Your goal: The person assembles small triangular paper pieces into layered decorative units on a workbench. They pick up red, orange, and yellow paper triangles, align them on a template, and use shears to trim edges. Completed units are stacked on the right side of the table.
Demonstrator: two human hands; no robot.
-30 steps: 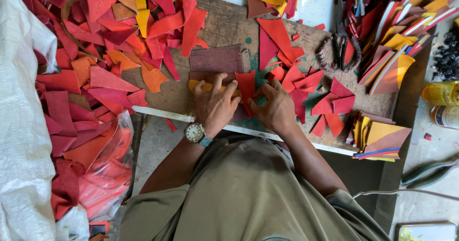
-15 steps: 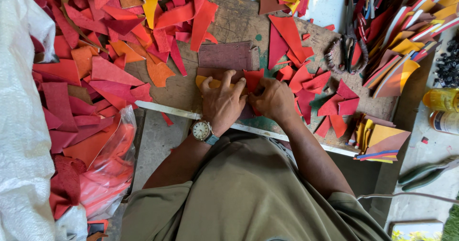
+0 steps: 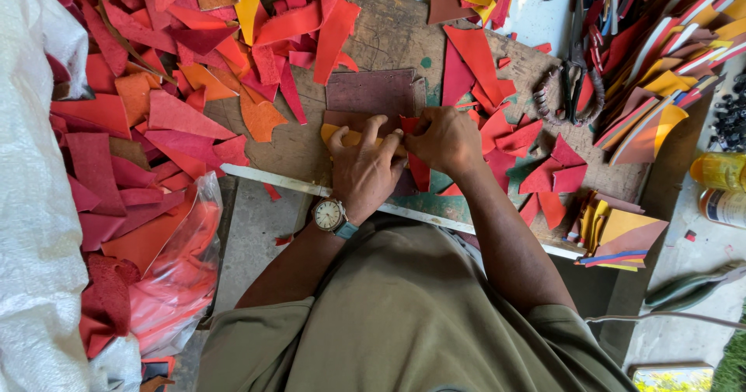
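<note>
My left hand point(image 3: 365, 167), with a wristwatch point(image 3: 330, 215) on its wrist, presses flat on a yellow-orange leather piece point(image 3: 340, 135) on the worn wooden board point(image 3: 388, 42). My right hand point(image 3: 444, 139) is closed beside it, fingers gripping something small over a red leather piece point(image 3: 418, 168); what it grips is hidden. A dark maroon rectangular leather piece point(image 3: 371, 90) lies just beyond both hands. A long pale ruler point(image 3: 264, 176) runs along the board's near edge under my wrists.
Heaps of red and orange leather scraps point(image 3: 155, 112) cover the left and top. Stacked coloured leather pieces point(image 3: 660, 66) and scissors point(image 3: 571, 81) lie at right, a smaller stack point(image 3: 618, 236) at the board's corner. White sack point(image 3: 31, 205) at left, plastic bag point(image 3: 175, 283), yellow bottle point(image 3: 719, 170).
The view has drifted slightly, so the board sits lower and further left. Both hands stay together on the same leather pieces, with only small finger shifts.
</note>
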